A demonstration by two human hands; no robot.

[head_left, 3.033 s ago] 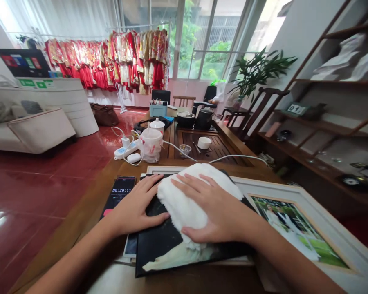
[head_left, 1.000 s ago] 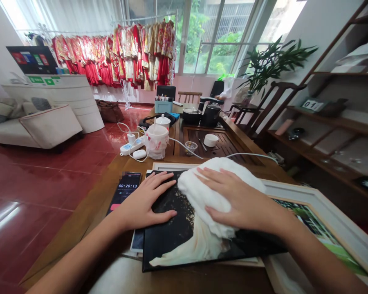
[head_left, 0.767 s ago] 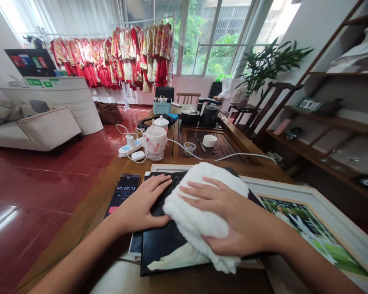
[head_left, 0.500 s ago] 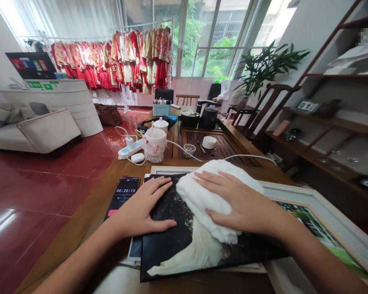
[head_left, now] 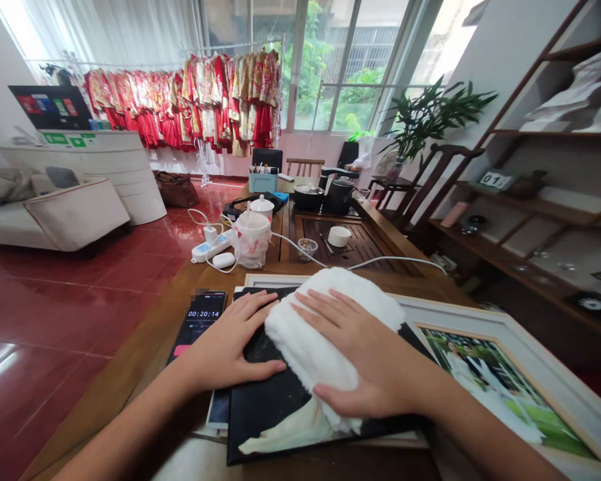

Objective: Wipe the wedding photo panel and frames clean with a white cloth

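Observation:
A dark photo panel (head_left: 260, 401) with a pale dress-like shape printed on it lies flat on the wooden table in front of me. My left hand (head_left: 240, 341) rests on its left part, fingers stretched out and holding nothing. On the right, my right hand (head_left: 355, 351) presses a folded white towel (head_left: 290, 334) down onto the panel, with the thumb along the towel's near edge. Much of the panel's middle is hidden under the towel and hand. Beneath the panel's right side is a white-framed wedding photo (head_left: 485, 381).
A phone (head_left: 203, 321) showing a timer lies left of the panel. Farther back are a wrapped cup (head_left: 252, 237), a power strip (head_left: 208, 247), a small white bowl (head_left: 339, 236) and a cable (head_left: 395, 259). Shelves (head_left: 545, 200) stand at the right.
My right hand has slid the towel left and toward me across the panel, covering the speckled patch and uncovering more of the framed photo. My left hand stays nearly in place.

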